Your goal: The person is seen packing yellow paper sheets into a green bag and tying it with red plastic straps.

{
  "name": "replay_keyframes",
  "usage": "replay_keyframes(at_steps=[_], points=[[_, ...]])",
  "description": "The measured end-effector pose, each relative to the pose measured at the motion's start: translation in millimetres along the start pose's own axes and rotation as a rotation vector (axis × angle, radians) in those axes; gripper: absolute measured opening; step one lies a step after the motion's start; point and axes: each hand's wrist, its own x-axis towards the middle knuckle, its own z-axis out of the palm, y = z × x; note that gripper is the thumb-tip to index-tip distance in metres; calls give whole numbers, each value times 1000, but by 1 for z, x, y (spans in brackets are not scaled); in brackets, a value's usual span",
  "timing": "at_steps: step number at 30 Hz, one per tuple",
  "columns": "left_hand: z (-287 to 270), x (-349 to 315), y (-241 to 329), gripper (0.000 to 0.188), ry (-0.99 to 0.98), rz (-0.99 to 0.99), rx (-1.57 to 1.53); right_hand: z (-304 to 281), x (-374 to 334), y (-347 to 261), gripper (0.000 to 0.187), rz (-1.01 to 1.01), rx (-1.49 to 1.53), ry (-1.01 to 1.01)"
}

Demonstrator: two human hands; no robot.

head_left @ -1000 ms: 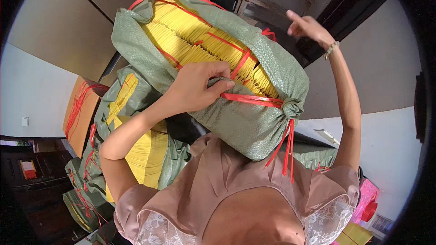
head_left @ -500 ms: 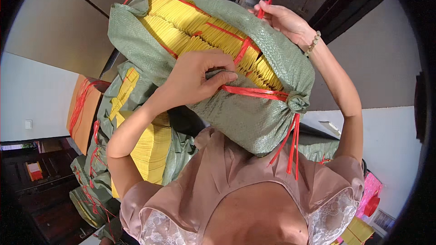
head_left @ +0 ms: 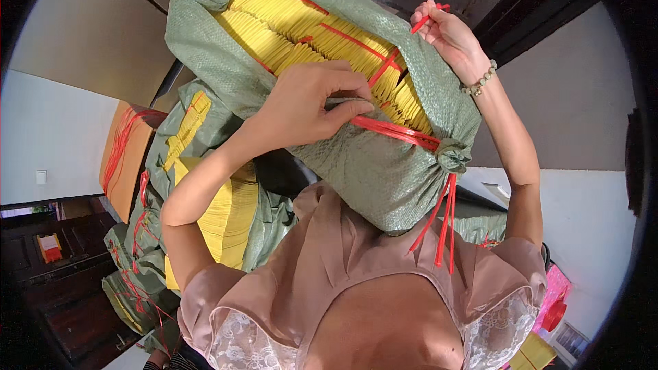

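Note:
A green woven sack point(head_left: 363, 175) lies gaping in front of me, full of tightly packed stacks of yellow paper point(head_left: 281, 17). Its right end is gathered into a tied knot point(head_left: 452, 156) with red plastic strips point(head_left: 445, 226) hanging from it. My left hand point(head_left: 312, 106) is closed in a pinch on the sack's near edge, beside the red strip point(head_left: 397, 130) that runs to the knot. Beyond the far edge, my right hand point(head_left: 449, 38) is raised, fingers closed around a red plastic strip point(head_left: 425, 22). That strip seems to cross the opening toward my left hand.
Another green sack with yellow paper point(head_left: 233, 226) stands below my left forearm. Red strips point(head_left: 123, 147) hang over a brown board point(head_left: 127, 185) at the left. More green sacks point(head_left: 133, 294) lie at the lower left. A dark wooden frame rises at the far right.
My right hand has moved slightly right and curled tighter on the red strip, pulling it straighter over the opening. The left hand has shifted a little right and up with the sack edge.

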Motion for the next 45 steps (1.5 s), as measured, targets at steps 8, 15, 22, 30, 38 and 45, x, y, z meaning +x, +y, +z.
replay_keyframes(at_steps=[8, 15, 22, 30, 38, 45], points=[[4, 1, 2, 10, 58, 39, 47, 1, 4, 0, 22, -37, 113, -79], [12, -1, 7, 23, 49, 143, 67, 23, -9, -5, 19, 37, 124, 139], [17, 4, 12, 17, 81, 275, 175, 24, -6, -4, 22, -7, 135, 165], [7, -5, 1, 16, 26, 127, -11, -5, 4, -2, 19, 52, 303, -148], [0, -11, -3, 16, -5, -91, -254, 83, 8, -37, 23, -83, 351, -224], [8, -11, -8, 12, 129, -40, -336, 38, 35, -33, 23, -200, 347, -119]])
